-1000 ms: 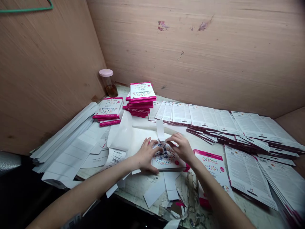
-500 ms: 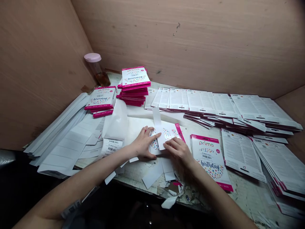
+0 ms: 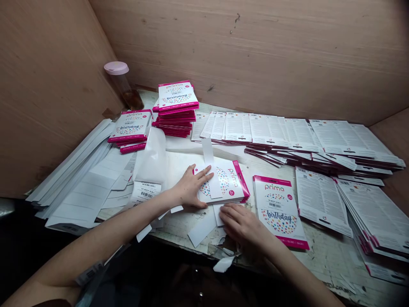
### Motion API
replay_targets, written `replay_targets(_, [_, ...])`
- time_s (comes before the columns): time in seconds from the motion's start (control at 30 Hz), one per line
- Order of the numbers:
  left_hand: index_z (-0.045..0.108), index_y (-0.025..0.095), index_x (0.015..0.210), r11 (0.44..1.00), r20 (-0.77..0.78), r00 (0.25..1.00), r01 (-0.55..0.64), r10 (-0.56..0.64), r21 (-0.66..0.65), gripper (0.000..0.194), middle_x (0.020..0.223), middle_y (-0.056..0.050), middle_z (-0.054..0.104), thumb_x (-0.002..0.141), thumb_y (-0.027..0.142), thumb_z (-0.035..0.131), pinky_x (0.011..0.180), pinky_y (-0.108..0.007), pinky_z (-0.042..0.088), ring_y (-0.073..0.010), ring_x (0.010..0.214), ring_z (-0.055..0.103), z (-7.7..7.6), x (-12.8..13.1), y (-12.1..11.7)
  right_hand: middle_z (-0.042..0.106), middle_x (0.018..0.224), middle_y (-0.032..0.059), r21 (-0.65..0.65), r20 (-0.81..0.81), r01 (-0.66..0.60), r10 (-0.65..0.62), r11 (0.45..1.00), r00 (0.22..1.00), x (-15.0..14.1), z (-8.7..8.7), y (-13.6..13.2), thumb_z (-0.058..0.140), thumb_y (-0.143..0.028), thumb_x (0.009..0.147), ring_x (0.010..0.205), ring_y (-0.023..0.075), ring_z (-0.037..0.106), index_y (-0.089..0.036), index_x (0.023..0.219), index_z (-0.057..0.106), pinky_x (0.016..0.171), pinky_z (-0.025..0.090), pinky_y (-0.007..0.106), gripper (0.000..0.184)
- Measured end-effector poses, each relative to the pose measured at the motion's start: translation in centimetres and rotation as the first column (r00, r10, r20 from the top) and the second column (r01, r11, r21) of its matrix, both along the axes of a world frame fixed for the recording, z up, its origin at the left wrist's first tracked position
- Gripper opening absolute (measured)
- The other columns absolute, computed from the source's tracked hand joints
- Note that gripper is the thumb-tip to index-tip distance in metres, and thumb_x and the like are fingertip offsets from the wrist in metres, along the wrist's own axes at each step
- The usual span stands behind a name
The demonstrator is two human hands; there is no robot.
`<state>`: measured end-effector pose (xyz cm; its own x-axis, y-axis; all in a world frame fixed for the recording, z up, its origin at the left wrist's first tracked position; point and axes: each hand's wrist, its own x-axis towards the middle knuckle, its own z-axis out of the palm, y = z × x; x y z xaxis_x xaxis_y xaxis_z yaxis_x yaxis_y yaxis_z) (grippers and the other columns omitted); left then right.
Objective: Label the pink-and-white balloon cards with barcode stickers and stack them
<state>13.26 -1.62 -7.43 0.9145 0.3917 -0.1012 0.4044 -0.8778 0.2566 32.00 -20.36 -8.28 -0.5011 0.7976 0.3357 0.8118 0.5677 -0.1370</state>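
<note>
My left hand lies with fingers spread over the left end of a small stack of pink-and-white balloon packets, turned sideways. Across the top packet lies a white paper strip; my left fingertips touch its left edge. Just below the stack, my right hand has its fingers bent and together on another white paper strip by the table edge. Part of that strip is hidden under the fingers. To the right is a face-up birthday packet with a barcode label.
Packet piles stand back left and left. A roll of barcode labels lies by my left forearm. Rows of packets showing their backs fill the rear and right. A lidded bottle stands in the corner near paper sheets.
My right hand has moved off the strip on the packet, down to the strip at the table edge. My left hand stays on the stack. The view has shifted slightly.
</note>
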Motion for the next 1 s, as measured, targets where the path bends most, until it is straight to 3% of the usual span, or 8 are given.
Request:
replay_targets(0.13, [0.032, 0.021, 0.149, 1.000, -0.027, 0.999, -0.031, 0.031, -0.006, 0.118, 0.162, -0.009, 0.015, 0.050, 0.070, 0.074, 0.113, -0.060, 0.015, -0.0493, 0.136, 0.026, 0.4, 0.1, -0.1, 0.070, 0.104, 0.0168, 0.195, 0.057, -0.022, 0.011, 0.981, 0.998, -0.9, -0.3, 0.2, 0.045, -0.004, 0.090, 0.102, 0.0255, 0.063, -0.007, 0.106, 0.065, 0.087, 0.057, 0.041, 0.026])
replay_targets(0.23, [0.031, 0.024, 0.150, 0.998, -0.050, 0.996, -0.069, 0.069, -0.009, 0.121, 0.162, -0.006, 0.014, 0.047, 0.071, 0.075, 0.110, -0.065, 0.016, -0.0549, 0.133, 0.024, 0.7, 0.2, -0.1, 0.071, 0.101, 0.0161, 0.204, 0.012, -0.006, 0.003, 0.979, 1.000, -1.4, 0.3, 0.0, 0.045, -0.005, 0.091, 0.100, 0.0248, 0.066, -0.006, 0.104, 0.066, 0.085, 0.058, 0.039, 0.025])
replay_targets(0.47, [0.034, 0.028, 0.149, 0.998, -0.058, 0.997, -0.060, 0.058, -0.030, 0.114, 0.160, -0.003, 0.022, 0.051, 0.068, 0.075, 0.106, -0.073, 0.013, -0.0572, 0.134, 0.020, 0.5, 0.4, -0.1, 0.071, 0.103, 0.0127, 0.170, -0.156, 0.058, -0.032, 0.984, 0.987, -1.5, 1.5, 0.2, 0.045, -0.006, 0.092, 0.107, 0.0244, 0.063, -0.012, 0.106, 0.064, 0.087, 0.057, 0.042, 0.024])
replay_targets(0.53, [0.038, 0.029, 0.147, 0.998, -0.057, 0.997, -0.055, 0.054, -0.031, 0.110, 0.159, -0.003, 0.025, 0.051, 0.067, 0.076, 0.105, -0.076, 0.012, -0.0579, 0.133, 0.020, 0.4, 0.4, -0.2, 0.071, 0.100, 0.0107, 0.110, -0.256, 0.147, -0.114, 0.983, 0.960, -1.0, 1.4, 2.0, 0.048, -0.009, 0.093, 0.101, 0.0232, 0.062, -0.016, 0.101, 0.064, 0.083, 0.056, 0.041, 0.019])
replay_targets(0.63, [0.044, 0.027, 0.143, 1.000, -0.018, 1.000, -0.018, 0.018, 0.002, 0.105, 0.157, -0.005, 0.032, 0.051, 0.067, 0.077, 0.107, -0.076, 0.004, -0.0558, 0.137, 0.018, 0.3, 0.3, -0.1, 0.069, 0.088, 0.0070, -0.082, -0.318, 0.235, -0.249, 0.969, 0.915, 0.0, 1.2, 5.6, 0.052, -0.013, 0.092, 0.087, 0.0210, 0.059, -0.019, 0.088, 0.062, 0.076, 0.053, 0.038, 0.012])
replay_targets(0.73, [0.047, 0.020, 0.140, 0.996, 0.038, 0.995, 0.091, -0.091, 0.008, 0.099, 0.155, -0.008, 0.035, 0.057, 0.065, 0.075, 0.116, -0.063, 0.004, -0.0437, 0.144, 0.016, 0.2, 0.5, 0.2, 0.066, 0.080, 0.0034, -0.269, -0.320, 0.228, -0.310, 0.936, 0.895, 0.9, 0.9, 8.2, 0.056, -0.015, 0.090, 0.079, 0.0196, 0.054, -0.021, 0.078, 0.057, 0.080, 0.048, 0.039, 0.013])
replay_targets(0.83, [0.047, 0.014, 0.137, 0.989, 0.037, 0.989, 0.142, -0.141, -0.035, 0.096, 0.154, -0.014, 0.035, 0.059, 0.060, 0.077, 0.118, -0.052, 0.015, -0.0346, 0.144, 0.025, 0.0, 0.8, 0.4, 0.064, 0.079, 0.0018, -0.370, -0.336, 0.198, -0.329, 0.908, 0.882, 1.1, 0.8, 9.2, 0.058, -0.015, 0.089, 0.076, 0.0178, 0.052, -0.021, 0.076, 0.054, 0.081, 0.044, 0.038, 0.015])
replay_targets(1.0, [0.049, 0.011, 0.134, 0.988, 0.035, 0.990, 0.138, -0.136, -0.074, 0.097, 0.152, -0.017, 0.037, 0.056, 0.057, 0.081, 0.118, -0.049, 0.018, -0.0325, 0.143, 0.029, -0.1, 1.0, 0.4, 0.063, 0.082, 0.0031, -0.403, -0.315, 0.205, -0.345, 0.892, 0.884, 0.9, 0.5, 9.4, 0.058, -0.015, 0.089, 0.077, 0.0181, 0.050, -0.020, 0.075, 0.055, 0.076, 0.041, 0.035, 0.015])
